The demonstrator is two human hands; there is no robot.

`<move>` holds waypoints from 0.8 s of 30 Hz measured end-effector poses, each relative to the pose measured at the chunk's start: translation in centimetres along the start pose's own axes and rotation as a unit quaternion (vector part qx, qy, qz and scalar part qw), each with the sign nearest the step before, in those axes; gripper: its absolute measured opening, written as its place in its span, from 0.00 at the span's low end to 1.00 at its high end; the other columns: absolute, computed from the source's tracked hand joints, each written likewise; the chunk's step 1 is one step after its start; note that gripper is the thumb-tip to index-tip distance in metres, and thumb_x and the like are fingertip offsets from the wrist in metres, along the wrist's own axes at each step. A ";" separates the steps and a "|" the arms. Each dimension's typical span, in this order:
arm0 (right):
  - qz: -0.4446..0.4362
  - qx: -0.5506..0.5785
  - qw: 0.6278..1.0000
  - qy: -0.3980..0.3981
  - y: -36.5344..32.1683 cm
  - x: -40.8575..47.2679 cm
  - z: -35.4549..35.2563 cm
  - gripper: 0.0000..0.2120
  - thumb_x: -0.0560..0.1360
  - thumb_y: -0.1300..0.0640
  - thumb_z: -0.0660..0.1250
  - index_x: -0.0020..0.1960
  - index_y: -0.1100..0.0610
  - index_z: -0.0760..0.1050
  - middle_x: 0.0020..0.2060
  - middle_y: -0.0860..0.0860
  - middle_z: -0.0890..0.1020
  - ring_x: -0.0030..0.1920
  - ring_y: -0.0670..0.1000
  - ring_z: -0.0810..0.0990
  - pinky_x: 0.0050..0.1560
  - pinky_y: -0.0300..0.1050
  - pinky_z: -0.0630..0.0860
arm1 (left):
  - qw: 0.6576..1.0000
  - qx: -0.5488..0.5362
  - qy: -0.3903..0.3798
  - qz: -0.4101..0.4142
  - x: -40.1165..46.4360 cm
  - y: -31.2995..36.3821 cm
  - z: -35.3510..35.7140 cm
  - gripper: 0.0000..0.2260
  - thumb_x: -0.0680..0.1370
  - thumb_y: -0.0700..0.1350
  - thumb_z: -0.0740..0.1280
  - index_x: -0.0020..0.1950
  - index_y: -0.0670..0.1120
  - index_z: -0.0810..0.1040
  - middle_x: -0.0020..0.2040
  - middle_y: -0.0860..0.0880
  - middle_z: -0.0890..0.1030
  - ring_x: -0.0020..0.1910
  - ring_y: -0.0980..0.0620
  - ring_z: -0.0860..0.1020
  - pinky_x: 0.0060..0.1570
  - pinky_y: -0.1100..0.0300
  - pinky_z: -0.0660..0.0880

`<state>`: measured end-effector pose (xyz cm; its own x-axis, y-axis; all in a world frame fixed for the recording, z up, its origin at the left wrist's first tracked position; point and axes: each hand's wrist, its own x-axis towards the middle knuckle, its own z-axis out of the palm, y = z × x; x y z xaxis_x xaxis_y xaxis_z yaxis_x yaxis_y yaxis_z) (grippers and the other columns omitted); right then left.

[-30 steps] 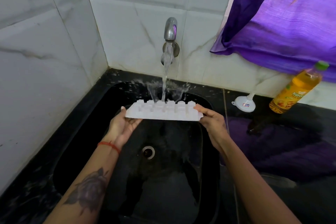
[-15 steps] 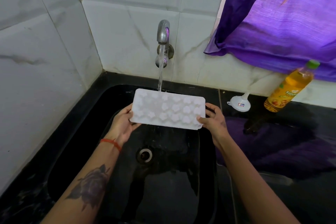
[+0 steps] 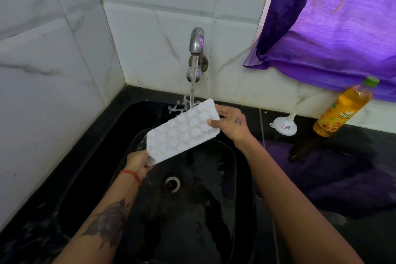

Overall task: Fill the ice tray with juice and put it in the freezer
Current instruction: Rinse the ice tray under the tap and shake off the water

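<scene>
A white ice tray (image 3: pixel 182 130) with several small moulded cells is held tilted over the black sink (image 3: pixel 102 156), its far right end raised under the running water. My left hand (image 3: pixel 138 163) grips the tray's low near-left corner from below. My right hand (image 3: pixel 230 123) grips its high right end, thumb on top. Water from the metal tap (image 3: pixel 196 42) hits the tray's upper edge and splashes. An orange juice bottle (image 3: pixel 342 109) with a green cap stands on the counter at the right, against the wall.
A small white funnel (image 3: pixel 284 125) lies on the black counter (image 3: pixel 332 178) between sink and bottle. The sink drain (image 3: pixel 172 184) is below the tray. A purple curtain (image 3: pixel 334 28) hangs at upper right. White marble tiles enclose the left and back.
The tray went from level under the stream to tilted, its left end dropped and right end lifted. My left hand moved down and toward me; my right hand moved up toward the tap.
</scene>
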<state>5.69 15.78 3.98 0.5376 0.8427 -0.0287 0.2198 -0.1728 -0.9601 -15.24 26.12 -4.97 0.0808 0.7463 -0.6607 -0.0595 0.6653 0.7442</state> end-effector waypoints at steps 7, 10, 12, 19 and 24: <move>0.154 0.057 0.985 0.054 6.0 -1.2 -4.0 0.26 0.71 0.72 0.68 0.68 0.64 0.68 0.59 0.57 0.79 0.52 0.51 0.81 0.51 0.46 0.79 | 0.988 0.090 0.017 0.126 -1.0 2.4 3.0 0.13 0.75 0.34 0.64 0.57 0.43 0.80 0.51 0.42 0.81 0.45 0.45 0.81 0.41 0.54 0.79; 0.170 0.074 0.981 0.050 7.2 -2.0 -4.1 0.21 0.72 0.73 0.65 0.64 0.63 0.72 0.55 0.56 0.81 0.45 0.48 0.81 0.42 0.40 0.80 | 0.978 0.100 0.005 0.184 -2.4 3.1 4.3 0.14 0.75 0.33 0.63 0.58 0.43 0.80 0.52 0.44 0.81 0.48 0.46 0.80 0.51 0.52 0.79; 0.169 0.081 0.981 0.055 7.2 -2.1 -3.6 0.22 0.72 0.74 0.64 0.65 0.63 0.72 0.55 0.55 0.81 0.49 0.51 0.81 0.43 0.41 0.80 | 0.973 0.100 0.006 0.209 -3.0 3.6 4.4 0.15 0.76 0.34 0.62 0.60 0.42 0.78 0.54 0.45 0.81 0.52 0.46 0.80 0.55 0.51 0.78; 0.110 0.056 0.990 0.064 4.6 -1.4 0.3 0.31 0.68 0.73 0.71 0.68 0.62 0.68 0.64 0.57 0.76 0.62 0.52 0.75 0.63 0.52 0.74 | 0.975 0.061 0.069 0.201 -2.3 4.7 0.2 0.14 0.78 0.39 0.61 0.63 0.45 0.76 0.57 0.47 0.78 0.52 0.47 0.77 0.58 0.50 0.75; 0.020 -0.023 0.999 0.043 2.2 -0.7 2.5 0.31 0.65 0.70 0.74 0.66 0.55 0.73 0.59 0.53 0.80 0.56 0.50 0.79 0.59 0.50 0.77 | 0.997 0.036 0.051 0.052 -1.8 3.7 -2.2 0.25 0.78 0.63 0.53 0.67 0.48 0.71 0.63 0.45 0.76 0.54 0.44 0.76 0.51 0.51 0.73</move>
<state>3.75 16.08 1.15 0.6142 0.7881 -0.0400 0.2331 -0.2296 -0.9449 -17.80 27.33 -1.23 -0.0235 0.8123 -0.5827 0.0100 0.5831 0.8124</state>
